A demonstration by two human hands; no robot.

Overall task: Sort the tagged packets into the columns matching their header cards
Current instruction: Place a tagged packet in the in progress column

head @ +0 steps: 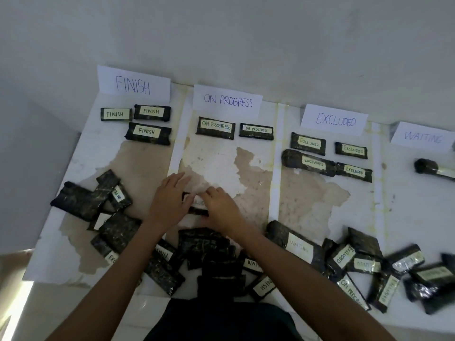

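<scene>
In the head view, the packet (pixel 197 211) lay on the counter (pixel 307 200) between the two hands, at the near end of the column under the ON PROGRESS card (pixel 227 101). It was close to the paper strip (pixel 176 153) that divided this column from the one of the FINISH card (pixel 133 84). Its long axis ran from left to right, the same way as the sorted packets (pixel 216 127) farther up. The left hand (pixel 170 200) lay open, with straight fingers pointing away from the person, and its thumb side touched the left end of the packet. The right hand (pixel 221 207) was curled over the right part, with bent fingers on the far edge and the thumb at the near edge, so it seemed to pinch the packet. The hands covered most of the label and I could not read it with certainty; the few pale letters that showed looked to me like a part of EXCLUDED. If this is correct, the goal was the column under the EXCLUDED card (pixel 335 120), to the right and farther from the person, where four tagged packets (pixel 307 143) lay. The right hand was nearer to that side, so I judge that it should carry the packet there, with the long axis kept left to right. Many loose packets (pixel 364 264) lay along the near edge, not yet sorted.
</scene>
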